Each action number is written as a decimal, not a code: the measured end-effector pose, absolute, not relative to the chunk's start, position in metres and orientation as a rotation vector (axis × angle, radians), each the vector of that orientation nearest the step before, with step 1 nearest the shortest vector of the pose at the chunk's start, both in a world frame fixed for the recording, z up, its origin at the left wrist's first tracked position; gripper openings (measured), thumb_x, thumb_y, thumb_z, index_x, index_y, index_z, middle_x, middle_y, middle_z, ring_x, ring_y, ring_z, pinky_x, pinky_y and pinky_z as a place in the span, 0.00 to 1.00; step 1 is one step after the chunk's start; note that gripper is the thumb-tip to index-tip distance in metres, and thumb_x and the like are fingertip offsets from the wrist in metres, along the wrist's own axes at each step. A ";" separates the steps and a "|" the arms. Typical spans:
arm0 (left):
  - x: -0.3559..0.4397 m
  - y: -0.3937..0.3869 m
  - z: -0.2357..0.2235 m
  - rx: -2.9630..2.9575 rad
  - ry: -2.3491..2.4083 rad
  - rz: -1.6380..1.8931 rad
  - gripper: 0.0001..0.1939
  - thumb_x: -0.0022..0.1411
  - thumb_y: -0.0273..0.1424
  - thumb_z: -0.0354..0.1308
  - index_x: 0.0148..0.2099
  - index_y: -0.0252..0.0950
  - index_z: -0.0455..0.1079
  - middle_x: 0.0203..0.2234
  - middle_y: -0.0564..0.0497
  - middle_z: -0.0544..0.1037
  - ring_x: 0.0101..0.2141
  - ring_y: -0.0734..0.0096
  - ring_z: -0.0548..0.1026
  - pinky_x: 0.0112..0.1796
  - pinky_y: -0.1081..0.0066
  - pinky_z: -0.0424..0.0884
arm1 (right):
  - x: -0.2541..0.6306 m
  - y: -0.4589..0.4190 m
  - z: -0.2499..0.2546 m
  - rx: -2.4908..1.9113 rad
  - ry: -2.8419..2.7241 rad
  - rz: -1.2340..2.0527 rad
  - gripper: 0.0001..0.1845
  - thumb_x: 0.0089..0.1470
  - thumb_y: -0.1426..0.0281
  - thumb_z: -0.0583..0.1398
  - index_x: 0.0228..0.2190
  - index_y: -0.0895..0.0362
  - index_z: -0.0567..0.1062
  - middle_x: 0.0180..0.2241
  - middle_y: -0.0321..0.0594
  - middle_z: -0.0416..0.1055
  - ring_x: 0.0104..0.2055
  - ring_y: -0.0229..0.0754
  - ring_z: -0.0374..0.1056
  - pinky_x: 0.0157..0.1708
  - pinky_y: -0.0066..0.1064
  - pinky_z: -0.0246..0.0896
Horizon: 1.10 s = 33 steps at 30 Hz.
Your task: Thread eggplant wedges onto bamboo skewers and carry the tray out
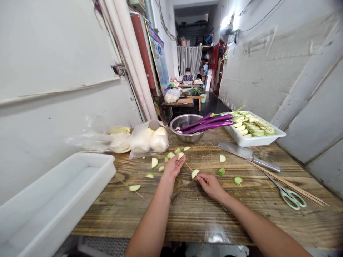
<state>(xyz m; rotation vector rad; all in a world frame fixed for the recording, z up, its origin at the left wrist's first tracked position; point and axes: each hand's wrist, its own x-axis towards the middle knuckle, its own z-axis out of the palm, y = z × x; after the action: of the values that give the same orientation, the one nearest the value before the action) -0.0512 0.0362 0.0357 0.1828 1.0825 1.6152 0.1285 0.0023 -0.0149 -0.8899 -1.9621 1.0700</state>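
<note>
Over the middle of the wooden table, my left hand (pixel 174 166) holds a pale half-round vegetable slice (pixel 180 156) with green skin at its fingertips. My right hand (pixel 210 185) pinches a thin wooden skewer (pixel 188 166). Another green-skinned slice (pixel 195 174) sits on that skewer, close to my right fingertips. The skewer's far end reaches my left fingers; whether it enters the slice there is too small to tell. Several loose slices lie around my left hand, among them one (pixel 154 162) to its left. A slice (pixel 134 187) with a thin stick beneath it lies further left.
A white tray (pixel 107 162) stands at left, and bagged white vegetables (pixel 160 140) lie behind. Long purple eggplants (pixel 206 125) rest across a steel bowl (pixel 175 124). A white tray (pixel 254 142) holds skewered slices. Right: a cleaver (pixel 235 150), scissors (pixel 292 199) and bare skewers (pixel 302 192).
</note>
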 end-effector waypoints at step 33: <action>-0.053 0.038 0.033 0.182 1.087 1.597 0.05 0.59 0.19 0.51 0.32 0.27 0.67 0.26 0.41 0.77 0.32 0.67 0.77 0.34 0.71 0.76 | 0.130 0.003 -0.016 -0.870 -1.956 1.100 0.16 0.54 0.67 0.49 0.26 0.59 0.73 0.25 0.39 0.72 0.28 0.40 0.66 0.30 0.27 0.56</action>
<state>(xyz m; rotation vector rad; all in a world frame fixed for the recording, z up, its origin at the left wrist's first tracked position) -0.0530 0.0377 0.0333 0.1824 1.0870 1.5971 0.1297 0.0026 -0.0163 -0.8703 -1.9563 1.1001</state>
